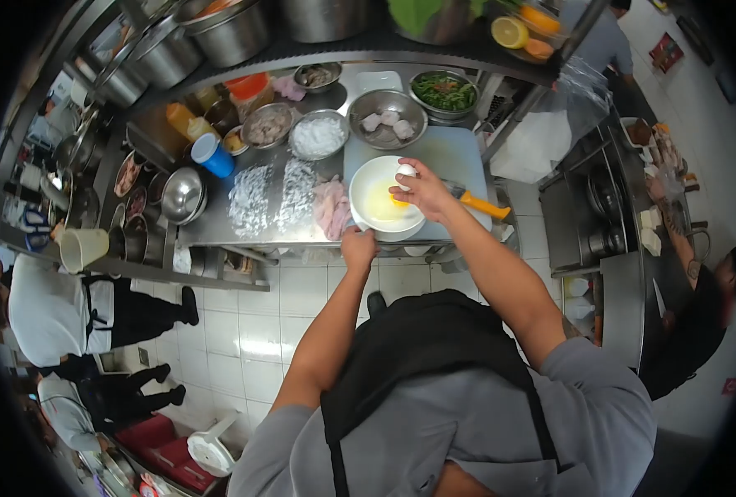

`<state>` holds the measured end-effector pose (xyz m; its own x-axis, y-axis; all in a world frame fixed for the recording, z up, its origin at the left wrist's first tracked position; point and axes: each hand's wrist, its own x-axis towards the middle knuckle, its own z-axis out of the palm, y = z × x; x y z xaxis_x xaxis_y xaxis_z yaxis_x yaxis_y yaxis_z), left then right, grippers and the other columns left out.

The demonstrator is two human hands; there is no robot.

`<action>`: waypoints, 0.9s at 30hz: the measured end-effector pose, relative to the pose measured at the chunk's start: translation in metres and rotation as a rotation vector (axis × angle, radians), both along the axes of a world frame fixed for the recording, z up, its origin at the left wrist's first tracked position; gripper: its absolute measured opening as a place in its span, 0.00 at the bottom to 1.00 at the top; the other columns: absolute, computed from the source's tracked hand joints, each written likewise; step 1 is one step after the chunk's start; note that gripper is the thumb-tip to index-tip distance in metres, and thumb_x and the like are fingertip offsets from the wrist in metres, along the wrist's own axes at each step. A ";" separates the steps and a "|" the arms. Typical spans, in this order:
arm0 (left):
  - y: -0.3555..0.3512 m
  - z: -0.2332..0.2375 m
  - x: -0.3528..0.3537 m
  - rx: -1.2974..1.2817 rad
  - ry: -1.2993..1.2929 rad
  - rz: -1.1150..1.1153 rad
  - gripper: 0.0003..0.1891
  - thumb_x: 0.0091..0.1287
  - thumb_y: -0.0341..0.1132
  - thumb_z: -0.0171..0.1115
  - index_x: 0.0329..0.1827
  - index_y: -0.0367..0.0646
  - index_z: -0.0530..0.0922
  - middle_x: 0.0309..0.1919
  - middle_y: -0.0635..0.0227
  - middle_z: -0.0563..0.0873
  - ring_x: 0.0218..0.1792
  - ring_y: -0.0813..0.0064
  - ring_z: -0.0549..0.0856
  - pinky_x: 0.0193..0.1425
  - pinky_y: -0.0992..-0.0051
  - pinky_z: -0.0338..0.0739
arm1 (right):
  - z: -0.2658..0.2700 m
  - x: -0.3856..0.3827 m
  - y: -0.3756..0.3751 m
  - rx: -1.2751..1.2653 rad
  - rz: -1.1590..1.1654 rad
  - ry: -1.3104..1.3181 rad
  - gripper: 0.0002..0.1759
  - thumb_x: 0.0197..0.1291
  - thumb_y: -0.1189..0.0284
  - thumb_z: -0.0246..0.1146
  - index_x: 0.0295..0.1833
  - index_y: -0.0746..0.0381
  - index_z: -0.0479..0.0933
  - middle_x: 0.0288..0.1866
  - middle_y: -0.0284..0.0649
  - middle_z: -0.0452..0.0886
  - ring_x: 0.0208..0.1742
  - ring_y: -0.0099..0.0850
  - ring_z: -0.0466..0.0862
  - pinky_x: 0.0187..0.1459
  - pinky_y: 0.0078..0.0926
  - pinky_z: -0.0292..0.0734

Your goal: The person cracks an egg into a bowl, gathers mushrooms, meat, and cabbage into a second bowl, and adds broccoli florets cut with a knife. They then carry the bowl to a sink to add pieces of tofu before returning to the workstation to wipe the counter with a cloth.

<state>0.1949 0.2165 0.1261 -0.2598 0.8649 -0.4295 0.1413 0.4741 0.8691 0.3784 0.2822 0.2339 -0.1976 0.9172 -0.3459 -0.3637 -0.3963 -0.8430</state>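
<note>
A white bowl [366, 217] sits at the front of the steel counter, partly over a pale cutting board [455, 153]. In it lie clear egg white and a yellow yolk [398, 201]. My left hand [359, 247] grips the bowl's near rim. Over the bowl's right side, my right hand [422, 190] has its fingers around a white egg [406, 171]; whether its shell is whole I cannot tell. Just right of that hand lies a knife with a yellow handle [485, 205]. A crumpled pink cloth [331, 209] is left of the bowl.
Behind the bowl stand a metal bowl with white pieces [387, 118], a bowl of white powder [318, 135] and a bowl of greens [444, 90]. Two floured rows [272, 197] lie to the left. A shelf [343, 70] overhangs the back. Other people stand at both sides.
</note>
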 end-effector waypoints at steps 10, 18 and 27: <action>-0.018 0.012 0.017 -0.034 -0.518 0.233 0.06 0.65 0.24 0.56 0.43 0.39 0.71 0.35 0.60 0.80 0.30 0.72 0.82 0.31 0.71 0.85 | 0.039 0.193 -0.115 0.057 -0.321 -0.129 0.26 0.65 0.75 0.63 0.68 0.58 0.65 0.53 0.40 0.78 0.45 0.32 0.85 0.42 0.26 0.83; -0.048 0.000 0.012 0.184 -0.808 0.208 0.11 0.64 0.21 0.55 0.47 0.43 0.75 0.44 0.62 0.85 0.41 0.67 0.88 0.42 0.64 0.87 | -0.042 0.328 -0.137 -0.061 -0.532 -0.478 0.28 0.62 0.75 0.64 0.67 0.61 0.66 0.49 0.38 0.78 0.40 0.25 0.84 0.37 0.20 0.81; -0.021 0.113 -0.009 0.186 -0.713 0.152 0.15 0.61 0.20 0.51 0.52 0.37 0.72 0.45 0.57 0.84 0.39 0.63 0.89 0.42 0.63 0.89 | -0.200 0.383 -0.121 -0.296 -0.334 -1.089 0.44 0.56 0.61 0.68 0.76 0.62 0.60 0.70 0.57 0.71 0.70 0.52 0.72 0.67 0.40 0.69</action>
